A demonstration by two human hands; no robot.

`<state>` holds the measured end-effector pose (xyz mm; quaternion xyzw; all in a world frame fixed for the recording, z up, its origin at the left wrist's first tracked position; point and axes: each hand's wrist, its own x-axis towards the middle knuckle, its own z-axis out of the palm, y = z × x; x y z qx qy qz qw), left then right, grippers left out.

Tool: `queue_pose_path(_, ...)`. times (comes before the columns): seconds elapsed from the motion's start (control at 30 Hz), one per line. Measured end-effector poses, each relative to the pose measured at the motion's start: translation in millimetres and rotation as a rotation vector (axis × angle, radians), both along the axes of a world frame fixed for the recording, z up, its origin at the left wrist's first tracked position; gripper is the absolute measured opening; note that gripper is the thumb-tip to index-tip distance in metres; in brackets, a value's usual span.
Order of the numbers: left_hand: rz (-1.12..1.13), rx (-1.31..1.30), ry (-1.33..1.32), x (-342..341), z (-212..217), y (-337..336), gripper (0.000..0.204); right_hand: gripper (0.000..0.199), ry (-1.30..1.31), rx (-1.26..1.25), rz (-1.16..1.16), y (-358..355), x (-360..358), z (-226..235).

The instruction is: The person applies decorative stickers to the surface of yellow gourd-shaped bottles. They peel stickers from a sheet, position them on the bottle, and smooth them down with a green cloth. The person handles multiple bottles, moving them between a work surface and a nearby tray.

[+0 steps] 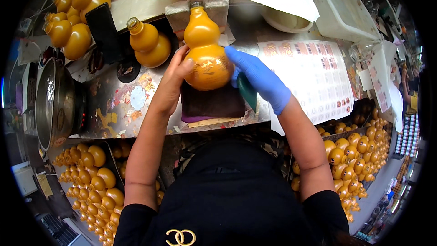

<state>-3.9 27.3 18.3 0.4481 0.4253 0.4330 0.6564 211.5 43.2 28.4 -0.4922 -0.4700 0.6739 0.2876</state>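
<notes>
A glossy ochre gourd-shaped bottle [202, 34] lies tilted on a dark brown pad [211, 105], its threaded neck pointing away onto a folded grey cloth [221, 11]. Gold markings show on its lower bulb. My bare left hand [172, 79] is closed on the bulb's left side, with the thumb on top. On my right hand [264, 79] is a blue glove; its fingertips touch the bulb's right side. A flat green scraper-like piece [247, 92] sticks out from under that hand, held against the palm.
To the left stand another gourd bottle [152, 48], a black phone-like slab on a stand [104, 32] and a metal pan [55, 102]. Printed sticker sheets [314, 82] lie at right, below a white plastic tub [341, 9]. Crates of small gourd bottles [350, 155] flank me below the table.
</notes>
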Motion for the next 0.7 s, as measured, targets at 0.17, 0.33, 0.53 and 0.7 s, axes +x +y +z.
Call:
queue_pose_path(0.17, 0.019, -0.027, -0.015, 8, 3, 2, 0.066, 0.063, 0.027, -0.028, 0.063, 6, -1, 10)
queue_pose_path(0.33, 0.045, -0.063, -0.082, 6, -1, 3, 0.070, 0.063, 0.057, -0.080, 0.015, 9, 1, -2)
queue_pose_path(0.53, 0.087, 0.160, 0.143, 19, 15, 4, 0.087, 0.065, 0.001, -0.001, -0.016, 4, -1, -7)
queue_pose_path(0.7, 0.074, -0.010, 0.028, 14, 18, 16, 0.086, 0.067, 0.006, -0.006, 0.011, 4, 1, -5)
